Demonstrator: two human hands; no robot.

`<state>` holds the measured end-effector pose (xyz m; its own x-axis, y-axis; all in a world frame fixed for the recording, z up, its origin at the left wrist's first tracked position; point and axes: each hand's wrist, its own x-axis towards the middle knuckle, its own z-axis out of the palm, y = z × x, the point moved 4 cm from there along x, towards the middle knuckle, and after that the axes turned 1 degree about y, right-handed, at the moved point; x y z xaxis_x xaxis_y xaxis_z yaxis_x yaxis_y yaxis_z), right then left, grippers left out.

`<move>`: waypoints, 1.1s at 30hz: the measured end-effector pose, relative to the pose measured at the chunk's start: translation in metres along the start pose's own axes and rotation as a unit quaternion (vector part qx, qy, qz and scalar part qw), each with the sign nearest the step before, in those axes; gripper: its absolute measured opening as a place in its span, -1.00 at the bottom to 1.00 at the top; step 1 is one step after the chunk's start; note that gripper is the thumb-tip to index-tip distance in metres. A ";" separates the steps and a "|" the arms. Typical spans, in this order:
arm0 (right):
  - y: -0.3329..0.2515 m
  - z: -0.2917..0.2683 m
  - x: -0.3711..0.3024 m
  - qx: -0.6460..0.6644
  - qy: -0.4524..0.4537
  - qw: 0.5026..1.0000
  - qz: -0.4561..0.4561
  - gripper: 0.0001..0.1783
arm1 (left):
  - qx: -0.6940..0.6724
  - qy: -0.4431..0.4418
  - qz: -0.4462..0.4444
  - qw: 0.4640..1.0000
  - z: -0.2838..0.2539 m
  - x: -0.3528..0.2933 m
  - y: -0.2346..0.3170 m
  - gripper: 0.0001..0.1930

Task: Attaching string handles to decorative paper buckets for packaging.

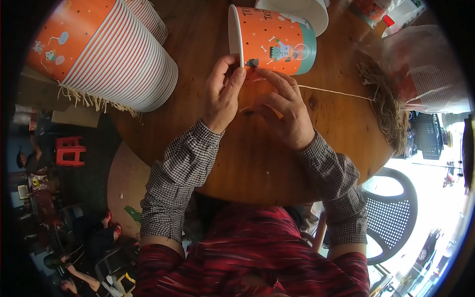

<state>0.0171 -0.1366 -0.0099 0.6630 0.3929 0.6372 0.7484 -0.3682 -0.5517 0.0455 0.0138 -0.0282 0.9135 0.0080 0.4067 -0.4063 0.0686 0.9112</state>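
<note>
An orange paper bucket (264,42) with a teal base band and cartoon prints lies on its side on the wooden table, its white rim facing left. My left hand (222,91) pinches the near part of that rim between thumb and fingers. Just right of it, my right hand (287,106) is curled, its index fingertip at the bucket's lower wall. A thin cream string (336,91) runs from between the right hand's fingers to a bundle of brown twine (391,119) at the table's right. The string's other end is hidden by the hand.
Large stacks of nested orange buckets (123,57) lie at the left over straw-like strands. Behind the held bucket is another white bucket (309,15). Plastic-wrapped buckets (428,72) stand at the right. A chair (388,213) is beside me; a red stool (70,151) and people are farther left.
</note>
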 end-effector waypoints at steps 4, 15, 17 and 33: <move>0.000 -0.002 0.000 0.001 -0.016 1.000 0.007 -0.82 | -0.034 0.000 -0.018 0.999 0.003 -0.002 -0.001 -0.72; 0.017 -0.002 -0.006 0.053 -0.069 0.996 0.019 -0.86 | 0.007 0.001 0.006 1.000 0.003 -0.002 -0.003 -0.75; 0.024 -0.006 -0.008 0.131 -0.016 0.985 0.114 -0.87 | 0.030 -0.001 0.016 0.999 0.003 -0.002 -0.002 -0.78; 0.052 0.001 -0.019 0.281 0.158 0.907 0.272 -0.89 | 0.174 -0.023 0.096 0.980 0.022 -0.006 -0.001 -0.84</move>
<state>0.0430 -0.1621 -0.0512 0.9648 -0.0118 0.2626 0.2626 0.0875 -0.9609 0.0399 -0.0084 -0.0300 0.8205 -0.0587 0.5686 -0.5609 -0.2740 0.7812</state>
